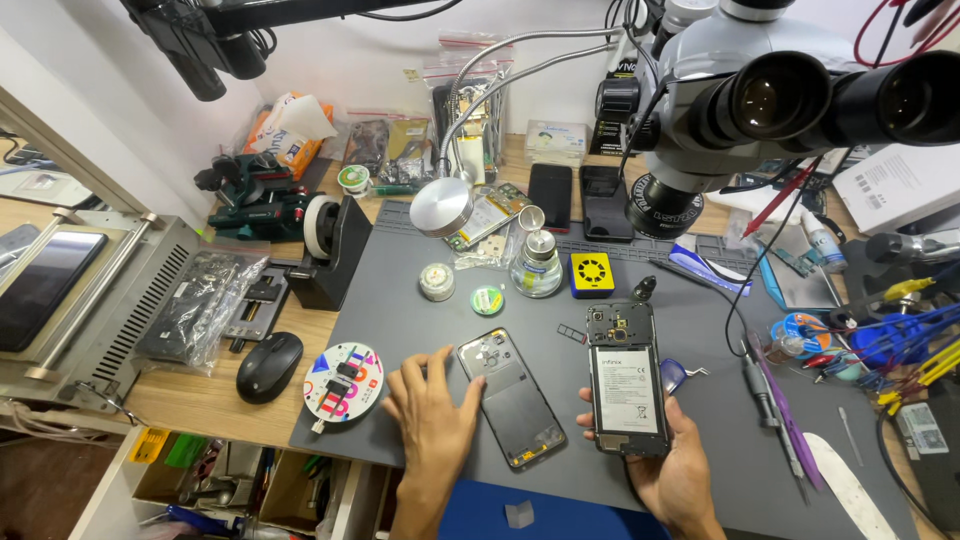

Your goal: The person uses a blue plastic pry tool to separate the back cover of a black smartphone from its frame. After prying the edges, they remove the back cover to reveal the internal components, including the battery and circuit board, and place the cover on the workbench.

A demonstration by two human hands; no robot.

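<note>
1. A white rectangular label (627,388) covers the battery of the opened phone (624,380), which the right hand (668,462) holds.
2. Two dark phone screens (551,197) stand upright at the rear of the grey mat (400,300).
3. A black phone screen (42,284) lies on the metal machine at far left.
4. Clear zip bags with red strips (470,75) hang against the wall.
5. An orange and white packet (290,130) lies at rear left.
6. A white box with a printed label (890,185) sits at right.

A: What's the room like?
B: White wall (400,40) behind a wooden counter (200,400), mostly covered by a grey mat (400,300).
A: And the light?
B: Bright and even; a gooseneck lamp (441,205) bends low over the mat
</note>
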